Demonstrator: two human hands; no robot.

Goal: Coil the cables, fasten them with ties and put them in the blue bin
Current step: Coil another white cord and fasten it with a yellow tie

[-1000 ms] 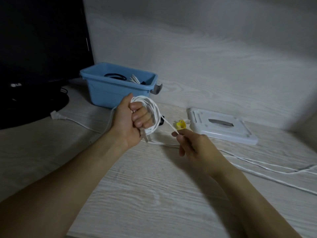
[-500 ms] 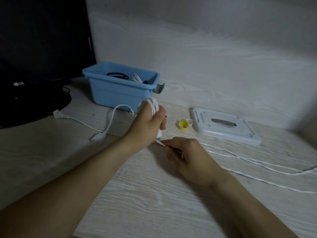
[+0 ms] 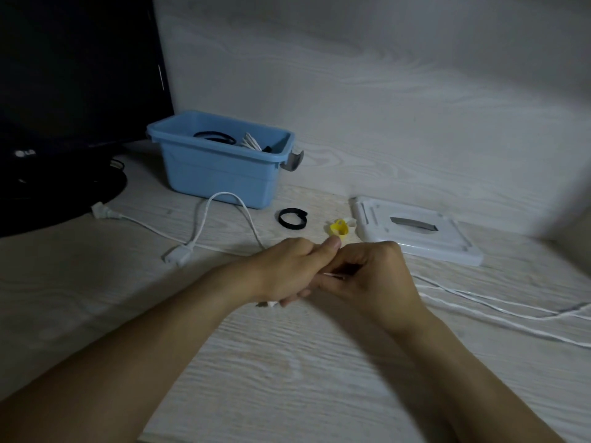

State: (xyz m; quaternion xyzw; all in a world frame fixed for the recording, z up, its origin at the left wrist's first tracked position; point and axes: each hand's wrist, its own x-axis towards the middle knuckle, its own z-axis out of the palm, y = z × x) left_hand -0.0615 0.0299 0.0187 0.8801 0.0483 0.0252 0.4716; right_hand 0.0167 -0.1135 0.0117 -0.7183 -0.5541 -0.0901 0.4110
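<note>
Only legible marking — a pale round logo with the letters "LG" on the lower bezel of the black monitor [image 3: 76, 75], at the left edge of the frame. Dim and partly blurred. No other text, label or number readable.

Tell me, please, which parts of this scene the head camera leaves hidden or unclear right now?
- Coil of white cable: almost wholly covered by the left hand and right hand; its turns cannot be counted.
- Cable's far end: runs off the right edge.
- Blue bin contents: its front wall hides all but the tops.
- Yellow tie: the left thumb covers its near edge.
- Monitor: cut by the left and top edges.
</note>
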